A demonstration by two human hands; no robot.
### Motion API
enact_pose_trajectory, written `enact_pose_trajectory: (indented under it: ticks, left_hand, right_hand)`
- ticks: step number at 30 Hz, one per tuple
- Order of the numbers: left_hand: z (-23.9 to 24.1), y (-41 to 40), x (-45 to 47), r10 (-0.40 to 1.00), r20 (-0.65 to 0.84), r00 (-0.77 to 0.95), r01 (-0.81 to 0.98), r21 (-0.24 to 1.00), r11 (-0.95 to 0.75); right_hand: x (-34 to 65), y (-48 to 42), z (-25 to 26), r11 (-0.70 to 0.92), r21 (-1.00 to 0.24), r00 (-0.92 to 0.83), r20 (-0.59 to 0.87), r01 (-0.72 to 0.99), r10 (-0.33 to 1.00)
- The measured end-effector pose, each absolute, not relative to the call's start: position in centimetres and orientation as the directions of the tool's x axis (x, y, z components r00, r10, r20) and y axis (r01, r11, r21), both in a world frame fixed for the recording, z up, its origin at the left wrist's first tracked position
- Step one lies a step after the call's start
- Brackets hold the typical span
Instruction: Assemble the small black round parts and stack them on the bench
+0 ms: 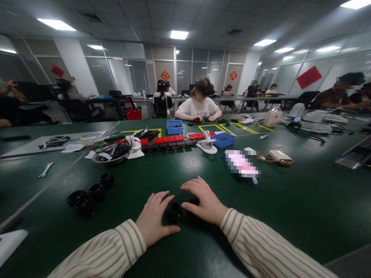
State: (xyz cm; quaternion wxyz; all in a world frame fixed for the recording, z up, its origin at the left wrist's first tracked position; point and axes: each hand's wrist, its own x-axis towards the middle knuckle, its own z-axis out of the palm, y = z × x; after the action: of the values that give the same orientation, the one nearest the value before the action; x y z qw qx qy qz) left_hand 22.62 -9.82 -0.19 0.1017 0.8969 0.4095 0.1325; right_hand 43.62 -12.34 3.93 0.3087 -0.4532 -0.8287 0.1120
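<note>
Between my two hands a small black round part with a hollow top stands on the green table. My left hand is at its left side, thumb and fingers spread apart in a wide curve. From the right my right hand reaches over the table, its thumb and fingers also apart. Another dark piece is partly hidden under the right hand. Neither hand is closed on anything. To the left lies a group of several similar black round parts.
A wrench lies at the left. Farther back are a metal bowl of cables, a row of red and black blocks, a white clip stand and a blue bin. A person sits across the table.
</note>
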Motion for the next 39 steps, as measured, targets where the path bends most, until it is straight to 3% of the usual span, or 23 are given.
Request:
enact_pose_trajectory:
  ticks: [4,12,23,39]
  left_hand:
    - [-0.1,-10.1,22.7,0.795,0.13,0.592,0.775,0.177,-0.606]
    - [-0.1,-10.1,22.6,0.821,0.061,0.568,0.802,0.185,-0.568]
    - [1.2,-10.5,22.8,0.844,-0.016,0.536,0.83,0.196,-0.523]
    - [0.9,-10.2,22.4,0.826,-0.029,0.563,0.813,0.202,-0.547]
  right_hand:
    - [41.3,-12.9,4.5,0.6,-0.38,-0.488,0.354,0.704,0.798]
    - [39.0,-12.4,4.9,0.535,-0.324,-0.517,0.149,0.78,0.843]
    - [45.2,-5.3,4.5,0.117,-0.319,-0.121,0.007,0.94,0.993]
    - [55.6,-13.5,2.0,-0.115,-0.412,0.21,0.193,0.904,0.958]
